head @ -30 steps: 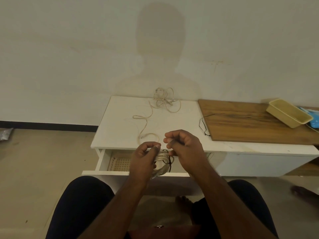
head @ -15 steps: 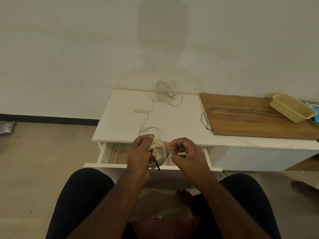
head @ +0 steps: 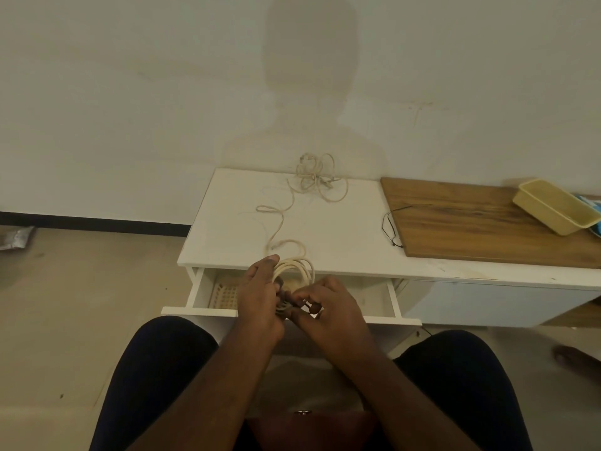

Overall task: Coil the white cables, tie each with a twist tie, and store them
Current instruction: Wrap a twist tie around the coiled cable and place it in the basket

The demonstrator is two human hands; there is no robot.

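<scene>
Your left hand (head: 260,296) grips a coiled bundle of white cable (head: 294,270) just above the open white drawer (head: 279,311), and your right hand (head: 328,304) is closed beside it, fingertips pinching what looks like a thin dark twist tie (head: 290,303), though it's mostly hidden. Behind the drawer, a loose white cable (head: 292,203) trails across the white tabletop (head: 341,229) to a tangle at the wall. To the right of the drawer, a black wire (head: 390,227) lies at the edge of a wooden board (head: 471,222) carrying a yellow plastic tub (head: 553,206).

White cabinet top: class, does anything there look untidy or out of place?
Yes. A loose white cable sprawls tangled near the wall, trailing toward the hands, and a black twist tie lies bent beside the wooden board.
</scene>
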